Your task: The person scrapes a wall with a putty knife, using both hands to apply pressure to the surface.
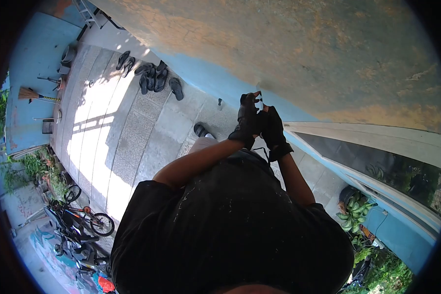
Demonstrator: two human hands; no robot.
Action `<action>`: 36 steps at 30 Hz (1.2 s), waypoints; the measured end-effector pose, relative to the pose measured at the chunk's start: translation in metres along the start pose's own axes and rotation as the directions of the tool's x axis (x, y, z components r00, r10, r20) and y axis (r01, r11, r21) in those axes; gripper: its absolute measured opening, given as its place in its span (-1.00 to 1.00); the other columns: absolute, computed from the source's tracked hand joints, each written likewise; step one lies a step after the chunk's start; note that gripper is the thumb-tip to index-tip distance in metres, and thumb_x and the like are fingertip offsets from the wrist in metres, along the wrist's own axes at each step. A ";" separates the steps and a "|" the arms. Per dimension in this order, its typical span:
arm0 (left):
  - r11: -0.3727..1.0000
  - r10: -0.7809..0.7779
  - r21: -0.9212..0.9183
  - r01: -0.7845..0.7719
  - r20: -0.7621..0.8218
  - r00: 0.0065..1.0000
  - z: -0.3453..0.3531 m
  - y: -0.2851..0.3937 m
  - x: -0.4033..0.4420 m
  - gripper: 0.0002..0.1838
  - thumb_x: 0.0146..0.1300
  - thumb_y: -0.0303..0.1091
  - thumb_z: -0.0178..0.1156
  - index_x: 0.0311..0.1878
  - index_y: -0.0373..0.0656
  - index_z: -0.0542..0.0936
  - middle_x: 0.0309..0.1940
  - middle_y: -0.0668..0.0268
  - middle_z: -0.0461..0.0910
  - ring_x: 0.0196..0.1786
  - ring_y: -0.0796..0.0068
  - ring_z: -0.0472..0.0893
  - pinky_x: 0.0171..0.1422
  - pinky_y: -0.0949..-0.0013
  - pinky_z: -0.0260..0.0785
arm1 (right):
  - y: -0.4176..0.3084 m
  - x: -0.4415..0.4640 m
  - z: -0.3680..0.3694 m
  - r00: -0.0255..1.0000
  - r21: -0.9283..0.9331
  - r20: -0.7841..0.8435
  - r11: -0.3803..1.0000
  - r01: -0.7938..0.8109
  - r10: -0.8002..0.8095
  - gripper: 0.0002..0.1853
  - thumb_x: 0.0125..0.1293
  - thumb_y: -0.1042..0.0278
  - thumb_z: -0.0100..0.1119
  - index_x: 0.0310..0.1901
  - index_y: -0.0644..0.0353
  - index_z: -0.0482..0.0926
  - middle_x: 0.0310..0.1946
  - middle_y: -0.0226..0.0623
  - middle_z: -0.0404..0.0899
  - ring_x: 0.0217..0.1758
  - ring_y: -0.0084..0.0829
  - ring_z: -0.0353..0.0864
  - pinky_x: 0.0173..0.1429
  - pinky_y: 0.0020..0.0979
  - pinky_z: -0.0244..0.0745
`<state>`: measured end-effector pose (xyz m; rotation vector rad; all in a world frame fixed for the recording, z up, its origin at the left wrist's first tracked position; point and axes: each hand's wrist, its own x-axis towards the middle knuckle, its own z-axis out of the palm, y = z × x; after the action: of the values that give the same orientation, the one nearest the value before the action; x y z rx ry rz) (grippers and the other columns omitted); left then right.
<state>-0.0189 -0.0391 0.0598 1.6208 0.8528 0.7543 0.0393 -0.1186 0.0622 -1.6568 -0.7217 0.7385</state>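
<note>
My left hand point(246, 115) and my right hand point(273, 128) are close together in front of my chest, both in black fingerless gloves. Between their fingers is a small white item point(259, 104), too small to name. The fingers of my left hand curl around its upper side, while those of my right hand are bent against its lower side. Just beyond the hands rises the wall point(299, 59), light blue low down and brown and patchy above.
Several dark sandals point(176, 88) lie on the paved floor point(157, 147) by the wall. A broom point(39, 96) leans at the far left. A bicycle point(102, 224) and motorbikes stand lower left. A window point(367, 157) and a potted plant point(355, 210) are on the right.
</note>
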 end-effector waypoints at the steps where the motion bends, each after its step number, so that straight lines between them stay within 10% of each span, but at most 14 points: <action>1: 1.000 -0.003 0.001 0.003 -0.007 1.000 0.001 -0.004 0.000 -0.41 0.08 -0.39 0.34 0.20 -0.18 0.39 0.06 0.14 0.37 0.07 0.23 0.52 -0.03 0.24 0.49 | 0.005 0.002 -0.001 0.998 0.016 -0.015 0.998 -0.064 0.065 -0.73 0.52 0.09 -0.09 -0.16 0.12 0.45 -0.45 -0.51 0.42 -0.42 -0.69 0.40 -0.39 -0.55 0.35; 8: 0.999 0.034 -0.038 -0.037 -0.074 0.997 0.005 -0.010 0.008 -0.46 0.10 -0.47 0.27 0.20 -0.21 0.39 0.00 0.14 0.40 0.05 0.17 0.52 -0.05 0.21 0.47 | 0.021 0.014 0.003 0.966 0.185 0.041 0.948 -0.259 0.256 -0.75 0.53 0.12 -0.08 -0.17 0.11 0.45 -0.48 -0.53 0.41 -0.44 -0.73 0.37 -0.41 -0.59 0.34; 20: 0.911 0.374 0.203 -0.360 -0.037 0.927 0.021 -0.027 0.004 -0.51 0.07 -0.44 0.18 0.14 -0.26 0.44 -0.17 0.00 0.46 -0.10 -0.05 0.49 -0.06 0.08 0.40 | 0.035 0.003 -0.017 0.949 -0.488 0.117 0.815 0.312 -0.293 -0.88 0.43 0.33 0.03 -0.19 0.19 0.46 -0.40 -0.45 0.46 -0.30 -0.57 0.47 -0.21 -0.49 0.43; 22: 0.918 0.362 0.189 -0.348 -0.048 0.931 0.021 -0.024 0.004 -0.50 0.05 -0.44 0.19 0.14 -0.26 0.44 -0.17 0.01 0.45 -0.10 -0.04 0.49 -0.05 0.08 0.41 | 0.018 0.002 -0.023 0.991 -0.129 0.068 0.986 -0.104 0.113 -0.86 0.45 0.33 0.01 -0.16 0.22 0.45 -0.32 -0.34 0.51 -0.24 -0.53 0.51 -0.16 -0.47 0.44; 24: 0.948 0.272 0.170 -0.268 -0.004 0.962 0.017 -0.024 0.006 -0.50 0.04 -0.42 0.22 0.12 -0.26 0.44 -0.16 0.03 0.43 -0.09 -0.03 0.48 -0.07 0.09 0.41 | 0.023 0.009 -0.022 0.979 -0.005 0.099 0.984 -0.180 0.180 -0.86 0.44 0.34 0.02 -0.14 0.23 0.46 -0.30 -0.30 0.52 -0.23 -0.50 0.53 -0.12 -0.45 0.44; 26: 0.939 0.292 0.208 -0.273 -0.066 0.954 0.011 -0.030 0.017 -0.51 0.04 -0.41 0.22 0.10 -0.25 0.45 -0.17 0.03 0.43 -0.11 -0.03 0.48 -0.09 0.09 0.40 | 0.025 0.019 -0.011 0.993 -0.185 0.105 0.980 0.068 -0.049 -0.86 0.40 0.36 0.06 -0.10 0.22 0.49 -0.29 -0.29 0.53 -0.23 -0.46 0.55 -0.11 -0.43 0.45; 33: 0.928 0.306 0.256 -0.271 -0.110 0.945 0.010 -0.040 0.017 -0.61 0.05 -0.40 0.22 -0.02 -0.25 0.47 -0.23 0.05 0.46 -0.16 -0.04 0.50 -0.17 0.08 0.39 | 0.059 0.027 -0.004 0.989 -0.035 0.149 0.999 0.000 0.005 -0.80 0.32 0.40 0.13 -0.05 0.22 0.49 -0.26 -0.26 0.54 -0.20 -0.38 0.57 -0.09 -0.43 0.45; 35: 0.917 0.337 0.270 -0.295 -0.125 0.933 0.013 -0.037 0.020 -0.67 0.05 -0.41 0.21 -0.08 -0.24 0.49 -0.23 0.04 0.46 -0.15 -0.05 0.50 -0.16 0.09 0.39 | 0.054 0.033 -0.010 0.828 -0.522 0.236 0.652 0.550 -0.509 -0.93 0.44 0.39 -0.01 -0.21 0.15 0.45 -0.41 -0.48 0.45 -0.37 -0.64 0.47 -0.31 -0.54 0.43; 36: 0.915 0.341 0.274 -0.297 -0.128 0.931 0.010 -0.039 0.025 -0.67 0.05 -0.41 0.21 -0.08 -0.24 0.49 -0.23 0.04 0.46 -0.15 -0.05 0.50 -0.16 0.09 0.39 | 0.055 0.038 -0.005 0.824 -0.519 0.237 0.651 0.555 -0.514 -0.93 0.44 0.39 -0.01 -0.21 0.15 0.45 -0.41 -0.48 0.45 -0.37 -0.64 0.47 -0.31 -0.54 0.43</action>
<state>-0.0031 -0.0180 0.0209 1.9737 0.8403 1.0651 0.0710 -0.1021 0.0059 -1.7951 -1.5236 0.1348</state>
